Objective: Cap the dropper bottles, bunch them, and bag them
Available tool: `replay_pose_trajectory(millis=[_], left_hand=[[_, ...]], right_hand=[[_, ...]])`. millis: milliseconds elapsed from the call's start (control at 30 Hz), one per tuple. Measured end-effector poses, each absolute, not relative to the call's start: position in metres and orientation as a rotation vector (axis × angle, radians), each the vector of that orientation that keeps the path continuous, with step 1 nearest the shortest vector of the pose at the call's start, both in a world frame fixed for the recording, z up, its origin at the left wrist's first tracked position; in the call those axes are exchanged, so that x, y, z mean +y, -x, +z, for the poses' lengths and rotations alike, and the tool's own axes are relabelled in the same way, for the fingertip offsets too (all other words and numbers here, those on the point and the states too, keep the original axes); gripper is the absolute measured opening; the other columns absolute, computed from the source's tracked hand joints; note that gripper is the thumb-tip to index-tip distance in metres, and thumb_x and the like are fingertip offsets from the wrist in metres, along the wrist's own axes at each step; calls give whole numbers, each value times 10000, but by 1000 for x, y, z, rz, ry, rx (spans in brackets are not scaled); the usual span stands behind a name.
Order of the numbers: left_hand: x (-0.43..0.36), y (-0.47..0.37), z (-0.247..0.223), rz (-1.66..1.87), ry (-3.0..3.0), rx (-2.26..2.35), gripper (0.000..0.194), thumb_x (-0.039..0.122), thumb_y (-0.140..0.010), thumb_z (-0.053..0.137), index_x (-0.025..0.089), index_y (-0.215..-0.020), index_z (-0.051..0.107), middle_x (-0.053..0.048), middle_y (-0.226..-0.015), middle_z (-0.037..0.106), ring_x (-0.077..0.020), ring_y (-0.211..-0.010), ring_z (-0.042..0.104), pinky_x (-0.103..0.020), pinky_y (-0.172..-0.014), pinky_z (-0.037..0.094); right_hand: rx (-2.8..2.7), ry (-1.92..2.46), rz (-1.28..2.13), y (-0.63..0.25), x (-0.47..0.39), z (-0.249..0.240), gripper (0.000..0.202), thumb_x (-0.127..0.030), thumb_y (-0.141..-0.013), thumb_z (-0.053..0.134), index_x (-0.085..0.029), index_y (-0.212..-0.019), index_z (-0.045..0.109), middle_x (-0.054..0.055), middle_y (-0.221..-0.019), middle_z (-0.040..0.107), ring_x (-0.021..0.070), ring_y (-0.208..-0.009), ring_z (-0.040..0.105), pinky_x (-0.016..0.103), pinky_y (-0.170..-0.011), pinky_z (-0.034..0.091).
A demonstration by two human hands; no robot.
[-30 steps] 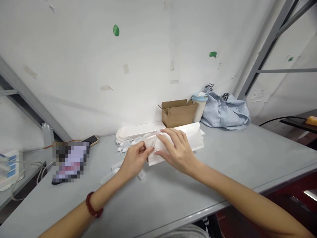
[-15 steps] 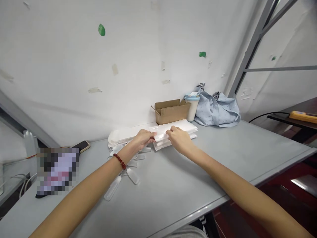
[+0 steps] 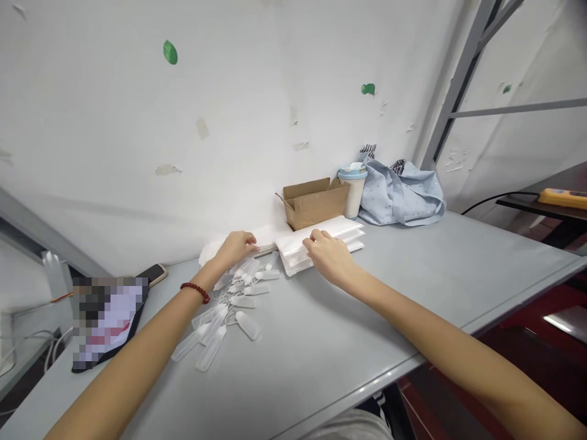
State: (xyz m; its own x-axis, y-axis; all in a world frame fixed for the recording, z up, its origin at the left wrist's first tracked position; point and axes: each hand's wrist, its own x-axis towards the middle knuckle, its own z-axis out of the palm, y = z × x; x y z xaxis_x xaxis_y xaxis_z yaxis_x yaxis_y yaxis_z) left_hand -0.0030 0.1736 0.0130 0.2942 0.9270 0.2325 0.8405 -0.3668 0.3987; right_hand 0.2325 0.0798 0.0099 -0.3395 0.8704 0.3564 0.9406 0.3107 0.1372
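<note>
My left hand (image 3: pixel 236 249) is over a low pile of white flat sheets (image 3: pixel 270 235) by the wall, thumb and fingers slightly apart and nothing visible between them. Against the front of a stack of white, glossy flat packets (image 3: pixel 337 229) rests my right hand (image 3: pixel 331 258), its fingers curled together. Whether they pinch a packet's edge is hidden. Several small translucent plastic tubes (image 3: pixel 213 348) with thin loops lie loosely in front of and below my left hand. A red bead bracelet (image 3: pixel 196 292) circles my left wrist.
Behind the packets stand an open cardboard box (image 3: pixel 316 205) and a cup with a blue lid (image 3: pixel 353 189). A light blue cloth bag (image 3: pixel 401 192) slumps beside them. A phone (image 3: pixel 153 274) and a partly pixelated dark-edged item lie at the left. The grey table (image 3: pixel 293 366) meets a white wall.
My left hand has let go of the white packets and moved left over the flat sheets. My right hand has stayed at the packet stack. The view has shifted slightly.
</note>
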Motion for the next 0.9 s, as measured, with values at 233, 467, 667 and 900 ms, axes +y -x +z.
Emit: replay_pose_trajectory(millis=[233,467,667,900], left_hand=[[180,5,12,421,-2537,1625,189,254,-743,549,170,-737,719,-71,-787,722,-223,-762,643,-264,-644,447],[171,-3,18,199,-2727,1677,260,132,-753,472,171,-825,718,-74,-879,724,-206,-812,642,-247,-651,461],[165,-6,12,52,-2913,1716,302,82,-778,445,160,-962,671,-113,-1000,671,-232,-945,586,-265,-648,454],[171,3,13,-4,-3104,1709,390,-42,-741,417,184,-961,647,-87,-881,670,-215,-865,598,-269,-625,442]], right_hand=[[-2413,1641,-476,-235,86,7,149,-78,-843,503,-128,-946,598,151,-1077,565,251,-978,518,306,-667,442],[-2412,1709,-475,-236,90,0,188,-230,-888,493,-116,-1025,553,140,-1038,595,257,-961,550,331,-752,405],[-2400,1772,-494,-234,86,0,185,-218,-900,456,-97,-998,555,164,-946,610,253,-854,584,321,-692,385],[-2386,1790,-495,-231,84,0,183,-222,-895,460,-97,-990,553,160,-934,606,251,-826,585,311,-662,393]])
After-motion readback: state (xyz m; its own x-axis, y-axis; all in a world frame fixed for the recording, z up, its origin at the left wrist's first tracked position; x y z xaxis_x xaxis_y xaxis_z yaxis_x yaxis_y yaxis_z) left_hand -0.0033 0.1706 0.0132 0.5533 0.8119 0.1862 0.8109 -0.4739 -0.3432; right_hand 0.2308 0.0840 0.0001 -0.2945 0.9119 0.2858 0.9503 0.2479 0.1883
